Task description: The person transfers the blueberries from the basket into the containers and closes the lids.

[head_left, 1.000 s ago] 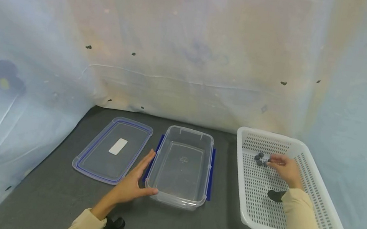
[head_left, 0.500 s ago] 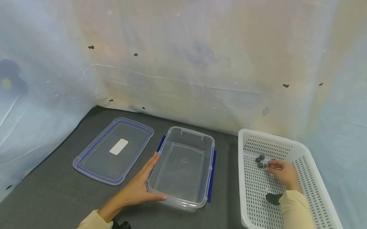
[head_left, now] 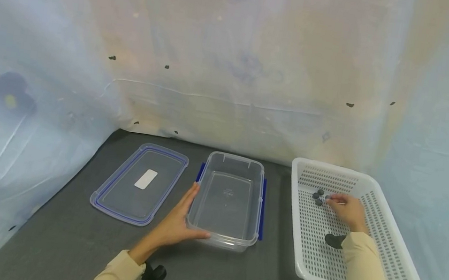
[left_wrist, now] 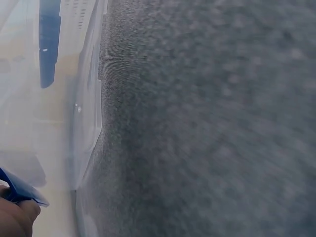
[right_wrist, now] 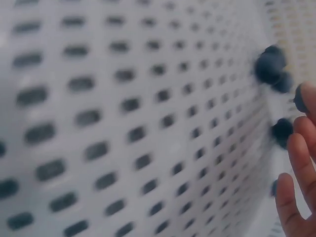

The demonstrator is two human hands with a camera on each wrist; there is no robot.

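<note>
My left hand [head_left: 172, 227] spans the near left corner of a clear plastic food container [head_left: 226, 204], fingers straight along its left side and thumb along the front. In the left wrist view, fingertips [left_wrist: 24, 212] touch a blue side latch [left_wrist: 22, 190]. Over at the right, my right hand [head_left: 349, 211] reaches into a white perforated basket [head_left: 295, 234] and pinches a blueberry [right_wrist: 299, 98] at its fingertips. Other blueberries [right_wrist: 270, 66] lie close by on the basket floor. One more berry [right_wrist: 282, 132] sits beside the fingers.
Flat on the dark cloth left of the container lies its clear lid [head_left: 119, 192], edged with a blue seal and bearing a white label [head_left: 145, 179]. A pale patterned curtain [head_left: 227, 121] rises behind and at both sides.
The container has shifted slightly right and away, with my left hand following it. My right hand has closed its fingertips on a blueberry, staying inside the basket.
</note>
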